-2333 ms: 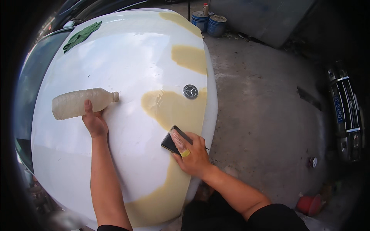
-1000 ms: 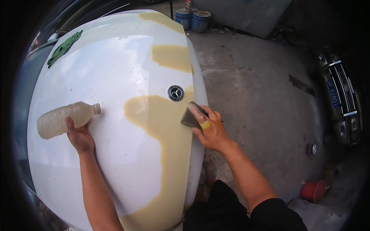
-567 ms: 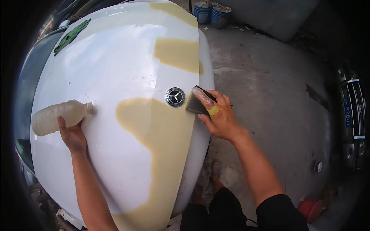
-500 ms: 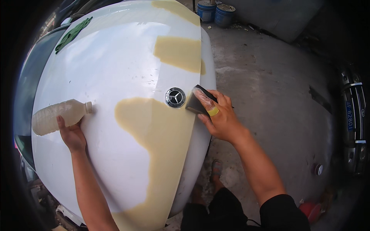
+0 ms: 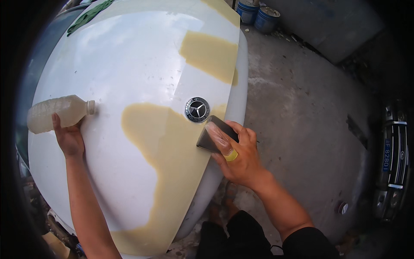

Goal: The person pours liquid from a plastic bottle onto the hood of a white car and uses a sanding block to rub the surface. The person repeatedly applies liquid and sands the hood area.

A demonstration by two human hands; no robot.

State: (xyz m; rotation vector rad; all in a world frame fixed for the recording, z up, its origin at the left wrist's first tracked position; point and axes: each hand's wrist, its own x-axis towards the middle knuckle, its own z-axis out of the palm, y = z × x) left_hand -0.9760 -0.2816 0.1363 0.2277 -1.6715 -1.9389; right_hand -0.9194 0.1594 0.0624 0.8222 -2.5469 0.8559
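Observation:
My left hand (image 5: pixel 69 139) is closed around a cloudy, ribbed plastic bottle (image 5: pixel 58 114), tipped on its side over the white car hood (image 5: pixel 103 168), its neck pointing right. My right hand (image 5: pixel 241 157) grips a dark sanding block (image 5: pixel 219 133), pressed to the hood's front edge just below a round emblem (image 5: pixel 197 109). One of its fingers, wrapped in clear film with a yellow band, stretches along the block. Dull yellow filler-like patches (image 5: pixel 172 159) spread over the hood beneath and beside the block. The block's underside is hidden.
A green glove or cloth (image 5: pixel 89 17) lies on the hood's far left. Two blue buckets (image 5: pixel 267 19) stand on the concrete floor (image 5: pixel 293 108) at the back. A detached car grille (image 5: pixel 394 155) is at the right edge. A small round object (image 5: pixel 343 208) sits on the floor.
My right hand has slid the block toward me along the hood's front edge, from beside the emblem to below it. The view has shifted a little; my left hand still holds the bottle.

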